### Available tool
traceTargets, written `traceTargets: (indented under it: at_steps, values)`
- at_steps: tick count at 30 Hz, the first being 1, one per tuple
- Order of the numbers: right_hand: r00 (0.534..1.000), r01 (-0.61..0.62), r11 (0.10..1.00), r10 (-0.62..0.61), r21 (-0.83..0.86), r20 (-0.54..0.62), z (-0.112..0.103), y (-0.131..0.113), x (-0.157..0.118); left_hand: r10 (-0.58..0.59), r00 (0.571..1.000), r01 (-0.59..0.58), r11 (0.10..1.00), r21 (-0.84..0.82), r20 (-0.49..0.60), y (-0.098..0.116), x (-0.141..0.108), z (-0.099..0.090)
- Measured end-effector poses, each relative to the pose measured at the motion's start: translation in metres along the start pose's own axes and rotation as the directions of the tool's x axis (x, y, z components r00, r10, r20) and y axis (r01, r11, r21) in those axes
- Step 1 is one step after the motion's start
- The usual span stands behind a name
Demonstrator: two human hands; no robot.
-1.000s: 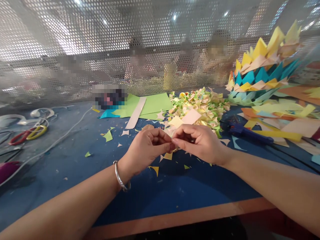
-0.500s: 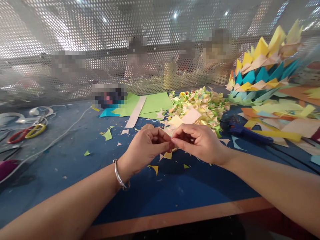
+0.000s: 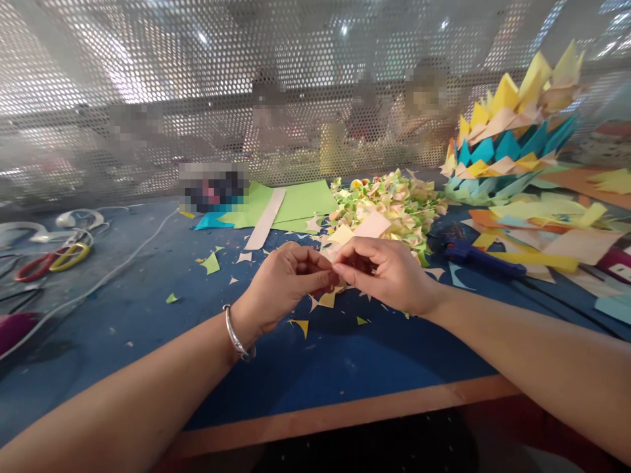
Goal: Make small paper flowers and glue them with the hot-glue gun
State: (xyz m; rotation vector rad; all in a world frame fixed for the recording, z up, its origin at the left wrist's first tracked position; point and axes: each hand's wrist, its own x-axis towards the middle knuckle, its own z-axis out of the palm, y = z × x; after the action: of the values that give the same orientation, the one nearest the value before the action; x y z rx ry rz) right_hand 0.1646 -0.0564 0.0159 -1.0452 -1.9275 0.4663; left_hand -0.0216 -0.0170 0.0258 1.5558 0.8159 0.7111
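My left hand [image 3: 290,277], with a silver bangle at its wrist, is closed in a pinch above the blue table [image 3: 315,387]. Against its fingertips, my right hand [image 3: 387,272] pinches too. Whatever lies between the fingers is too small or hidden to make out. Just behind the hands rises a heap of small folded paper pieces [image 3: 399,203] in pale pink, yellow and green. A pale pink paper sheet [image 3: 372,225] leans on the front of that heap. Paper scraps, among them a yellow one [image 3: 302,327], are scattered under and around the hands.
Green paper sheets [image 3: 308,200] carry a pale pink strip [image 3: 266,220]. Scissors [image 3: 71,257] and a white cable [image 3: 125,259] lie left. On the right are a blue glue gun [image 3: 486,259], mixed paper strips [image 3: 547,263] and a layered folded-paper piece [image 3: 513,138]. A perforated metal screen [image 3: 197,72] stands behind.
Both hands stay pinched together at nearly the same spot, with the fingertips shifted slightly. The whole view has moved a little, so things on the right appear further left.
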Motion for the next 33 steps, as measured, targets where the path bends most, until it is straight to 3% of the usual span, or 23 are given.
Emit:
traceTargets:
  at_steps: [8,12,16,20,33]
  values:
    - [0.998,-0.024,0.999,0.025,0.024,-0.053,-0.002,0.005,-0.001,-0.006,1.000,0.006,1.000,-0.002,0.024,0.000,-0.001,0.001]
    - [0.994,-0.074,0.997,0.073,-0.007,-0.086,-0.009,0.011,0.001,0.004,0.999,-0.006,0.999,-0.044,-0.049,0.002,0.000,-0.002]
    - [0.980,-0.194,0.977,0.196,-0.083,0.018,-0.014,0.020,0.003,-0.006,0.990,-0.007,0.996,-0.091,-0.142,0.001,0.003,-0.007]
    - [0.954,-0.249,0.951,0.274,-0.183,0.122,-0.015,0.023,0.004,-0.032,0.992,0.014,0.991,-0.137,-0.126,-0.003,0.004,-0.008]
    - [0.936,-0.203,0.928,0.277,-0.313,0.216,-0.016,0.023,0.002,-0.004,0.996,-0.003,0.997,-0.079,-0.086,-0.007,0.003,-0.003]
